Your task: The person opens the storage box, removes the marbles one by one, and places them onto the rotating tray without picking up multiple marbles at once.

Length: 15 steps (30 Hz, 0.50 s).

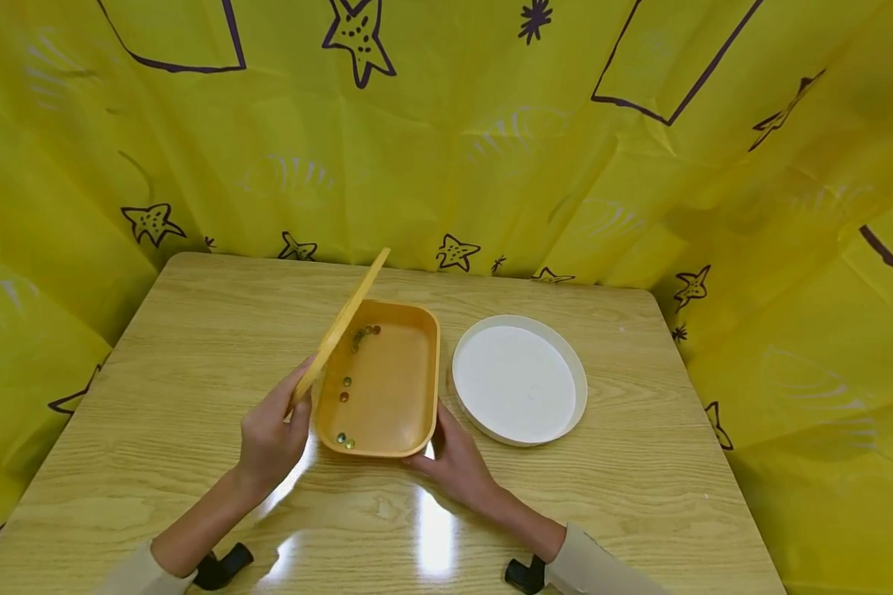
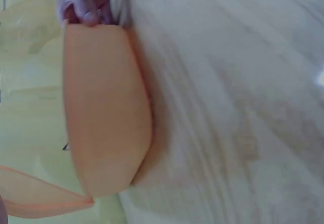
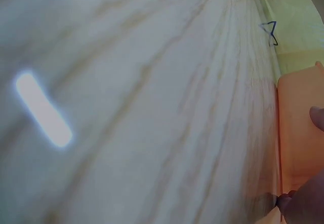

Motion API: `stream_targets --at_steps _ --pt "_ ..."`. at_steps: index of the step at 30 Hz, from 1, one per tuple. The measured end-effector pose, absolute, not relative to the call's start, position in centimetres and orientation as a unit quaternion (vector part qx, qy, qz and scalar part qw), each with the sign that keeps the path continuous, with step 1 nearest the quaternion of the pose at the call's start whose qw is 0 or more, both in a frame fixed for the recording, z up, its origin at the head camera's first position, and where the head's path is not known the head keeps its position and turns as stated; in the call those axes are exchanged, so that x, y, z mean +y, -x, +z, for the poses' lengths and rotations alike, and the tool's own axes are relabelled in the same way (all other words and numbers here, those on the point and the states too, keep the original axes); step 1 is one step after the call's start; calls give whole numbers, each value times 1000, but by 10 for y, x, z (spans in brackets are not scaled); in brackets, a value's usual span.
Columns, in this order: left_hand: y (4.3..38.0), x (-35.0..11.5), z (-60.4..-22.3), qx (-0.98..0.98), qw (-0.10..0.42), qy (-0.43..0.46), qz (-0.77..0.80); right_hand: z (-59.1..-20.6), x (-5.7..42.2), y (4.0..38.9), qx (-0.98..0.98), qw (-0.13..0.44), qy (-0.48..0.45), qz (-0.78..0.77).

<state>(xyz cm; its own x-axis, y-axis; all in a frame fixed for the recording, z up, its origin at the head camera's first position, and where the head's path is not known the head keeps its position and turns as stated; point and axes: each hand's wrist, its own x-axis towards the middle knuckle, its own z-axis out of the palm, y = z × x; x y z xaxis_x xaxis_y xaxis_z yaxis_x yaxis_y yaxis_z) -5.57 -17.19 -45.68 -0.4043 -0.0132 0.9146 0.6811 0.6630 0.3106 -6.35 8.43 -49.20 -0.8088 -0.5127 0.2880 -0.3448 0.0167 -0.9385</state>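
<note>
Your left hand (image 1: 272, 430) grips a tilted yellow lid (image 1: 343, 321); your right hand (image 1: 457, 464) grips an orange box (image 1: 394, 376) holding marbles (image 1: 347, 382), near the worktop's (image 1: 640, 496) far edge.

Bare left hand (image 1: 271, 434), bare right hand (image 1: 457, 461), plain pale-beige left sleeve (image 1: 140, 572), matching right sleeve (image 1: 597, 565), both ending partway down the forearm, black left device (image 1: 226, 567) with a stubby tube-like end beside the cuff, similar black right device (image 1: 523, 577).
</note>
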Motion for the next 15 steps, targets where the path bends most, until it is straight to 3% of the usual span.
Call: stream_targets --at_steps 6,15 --pt "59 -184 -444 -756 493 118 -414 -494 83 65 693 70 314 -645" --pt "65 -210 -417 -692 356 -145 -611 -500 85 68 675 102 310 -661"
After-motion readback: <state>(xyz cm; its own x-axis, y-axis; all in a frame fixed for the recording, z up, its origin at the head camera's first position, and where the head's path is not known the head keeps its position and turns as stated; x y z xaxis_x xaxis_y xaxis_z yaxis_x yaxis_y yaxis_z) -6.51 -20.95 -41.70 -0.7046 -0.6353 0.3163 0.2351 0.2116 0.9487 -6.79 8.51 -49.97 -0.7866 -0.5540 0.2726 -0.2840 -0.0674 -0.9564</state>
